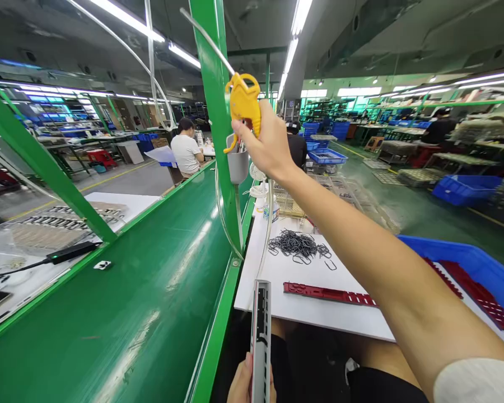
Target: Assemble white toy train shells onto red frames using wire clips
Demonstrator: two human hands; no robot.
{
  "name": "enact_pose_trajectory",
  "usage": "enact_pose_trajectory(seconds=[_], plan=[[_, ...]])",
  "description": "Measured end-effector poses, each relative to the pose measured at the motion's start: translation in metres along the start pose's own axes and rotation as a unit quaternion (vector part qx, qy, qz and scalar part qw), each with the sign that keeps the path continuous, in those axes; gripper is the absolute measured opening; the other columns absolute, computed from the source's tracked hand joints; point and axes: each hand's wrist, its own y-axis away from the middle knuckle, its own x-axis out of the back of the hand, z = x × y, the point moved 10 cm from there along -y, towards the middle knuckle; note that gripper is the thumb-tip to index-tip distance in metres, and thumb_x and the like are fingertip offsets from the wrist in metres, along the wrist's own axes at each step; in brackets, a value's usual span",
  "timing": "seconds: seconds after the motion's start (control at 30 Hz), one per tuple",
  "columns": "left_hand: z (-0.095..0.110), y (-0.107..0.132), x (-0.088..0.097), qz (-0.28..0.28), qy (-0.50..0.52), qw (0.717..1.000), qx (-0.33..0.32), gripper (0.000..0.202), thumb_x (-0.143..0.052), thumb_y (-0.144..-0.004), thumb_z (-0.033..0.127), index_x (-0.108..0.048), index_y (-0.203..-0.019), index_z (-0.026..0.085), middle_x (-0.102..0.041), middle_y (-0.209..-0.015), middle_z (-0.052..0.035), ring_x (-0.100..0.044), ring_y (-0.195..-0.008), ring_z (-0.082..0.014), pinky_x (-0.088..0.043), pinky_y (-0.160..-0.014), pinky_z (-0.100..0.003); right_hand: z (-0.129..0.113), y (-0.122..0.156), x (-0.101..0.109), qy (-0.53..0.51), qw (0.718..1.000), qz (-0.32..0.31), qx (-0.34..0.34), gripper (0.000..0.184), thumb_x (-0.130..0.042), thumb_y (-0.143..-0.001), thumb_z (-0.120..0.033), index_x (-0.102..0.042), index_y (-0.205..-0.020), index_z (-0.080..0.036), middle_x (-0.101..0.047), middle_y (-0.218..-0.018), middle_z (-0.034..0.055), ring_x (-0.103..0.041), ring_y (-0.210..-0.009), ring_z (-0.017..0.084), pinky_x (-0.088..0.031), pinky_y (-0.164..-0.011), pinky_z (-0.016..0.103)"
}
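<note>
My right hand (271, 140) is raised at the green post (212, 73), its fingers wrapped round a yellow air blow gun (241, 103) with a long thin nozzle slanting up to the left. Just below the gun, a grey cup (237, 166) with small tools in it is fixed to the post. Low in the middle, my left hand (244, 380) grips a long, narrow light-grey channel-shaped part (260, 336). Black pieces show along the inside of this part, and its far end points away from me. Its near end runs out of view.
A green conveyor belt (163, 268) runs along my left. On the white table (252, 280) lie a pile of black wire loops (296, 244) and a dark red slotted strip (327, 293). A blue bin (466, 254) with red strips stands at right. Co-workers sit farther off.
</note>
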Motion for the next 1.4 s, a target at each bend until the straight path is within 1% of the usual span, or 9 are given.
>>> enact_pose_trajectory(seconds=[0.2,0.43,0.67,0.77,0.87,1.0,1.1,1.2,1.4], plan=[[-0.01,0.007,-0.019,-0.048,-0.057,0.997,0.008,0.078,-0.086,-0.072,0.096,-0.073,-0.085,0.019,-0.06,-0.054,-0.0037,-0.061,-0.047,-0.0219,-0.054,-0.049,-0.033,0.013,-0.012,0.0,0.007,0.999,0.034,0.017,0.032,-0.05,-0.125,-0.05,-0.041,-0.141,-0.024,-0.068,-0.131,-0.0092,-0.048,-0.109,0.009,-0.043,-0.106,0.023],[-0.018,0.005,-0.011,0.008,-0.1,0.995,-0.028,0.09,-0.07,-0.073,0.109,-0.068,-0.085,0.02,-0.052,-0.042,0.0004,-0.048,-0.035,-0.0154,-0.034,-0.037,-0.025,0.036,-0.016,-0.019,-0.002,1.0,0.003,0.02,0.037,-0.042,-0.125,-0.058,-0.042,-0.138,-0.023,-0.067,-0.135,-0.0076,-0.05,-0.121,0.009,-0.041,-0.118,0.026],[0.001,0.024,-0.042,-0.082,-0.173,0.981,0.031,0.092,-0.067,-0.073,0.11,-0.065,-0.091,0.019,-0.066,-0.053,-0.0039,-0.056,-0.037,-0.0157,-0.036,-0.037,-0.022,0.016,0.034,-0.006,-0.015,0.998,-0.035,0.044,0.046,-0.044,-0.121,-0.065,-0.057,-0.124,-0.02,-0.057,-0.155,0.0088,-0.064,-0.141,0.027,-0.053,-0.117,0.038],[0.015,0.032,-0.051,-0.108,-0.204,0.973,0.003,0.082,-0.068,-0.082,0.102,-0.064,-0.094,0.021,-0.07,-0.06,-0.0042,-0.06,-0.041,-0.0174,-0.042,-0.041,-0.024,0.028,0.112,0.015,-0.064,0.997,-0.036,0.033,0.044,-0.067,-0.112,-0.062,-0.06,-0.135,-0.025,-0.059,-0.158,0.0133,-0.062,-0.143,0.033,-0.054,-0.122,0.049],[0.022,0.041,-0.061,-0.157,-0.3,0.94,-0.041,0.075,-0.067,-0.091,0.093,-0.069,-0.102,0.019,-0.072,-0.069,-0.0058,-0.064,-0.052,-0.019,-0.047,-0.051,-0.027,0.041,0.24,0.012,-0.151,0.981,-0.118,0.002,0.052,-0.071,-0.107,-0.066,-0.066,-0.138,-0.024,-0.068,-0.152,0.0153,-0.061,-0.149,0.036,-0.048,-0.13,0.059],[0.022,0.048,-0.073,-0.172,-0.52,0.831,-0.094,0.053,-0.068,-0.104,0.072,-0.076,-0.103,0.019,-0.07,-0.08,-0.0045,-0.061,-0.071,-0.0208,-0.045,-0.068,-0.03,0.089,0.443,-0.007,-0.24,0.899,-0.211,-0.3,0.066,-0.079,-0.099,-0.072,-0.07,-0.143,-0.024,-0.077,-0.143,0.0144,-0.075,-0.133,0.035,-0.06,-0.119,0.052],[0.007,0.05,-0.085,-0.205,-0.63,0.745,-0.077,0.033,-0.076,-0.101,0.054,-0.078,-0.102,0.022,-0.072,-0.083,-0.0028,-0.06,-0.073,-0.0209,-0.036,-0.068,-0.03,0.107,0.556,0.002,-0.318,0.804,-0.165,-0.474,0.058,-0.078,-0.099,-0.073,-0.076,-0.127,-0.023,-0.083,-0.109,0.0087,-0.081,-0.102,0.028,-0.068,-0.096,0.038],[-0.007,0.049,-0.092,-0.21,-0.666,0.715,-0.044,0.029,-0.085,-0.093,0.041,-0.079,-0.115,0.023,-0.08,-0.094,-0.0041,-0.069,-0.08,-0.0247,-0.041,-0.071,-0.029,0.125,0.612,0.032,-0.328,0.759,-0.073,-0.558,0.061,-0.091,-0.088,-0.072,-0.077,-0.12,-0.022,-0.083,-0.104,0.0076,-0.081,-0.099,0.027,-0.068,-0.093,0.036],[-0.003,0.041,-0.091,-0.193,-0.686,0.701,-0.034,0.034,-0.078,-0.098,0.038,-0.079,-0.128,0.024,-0.087,-0.117,-0.008,-0.081,-0.103,-0.0305,-0.058,-0.089,-0.035,0.164,0.649,0.07,-0.379,0.718,0.065,-0.58,0.06,-0.104,-0.078,-0.06,-0.078,-0.12,-0.025,-0.088,-0.113,0.0095,-0.084,-0.104,0.028,-0.068,-0.097,0.037]])
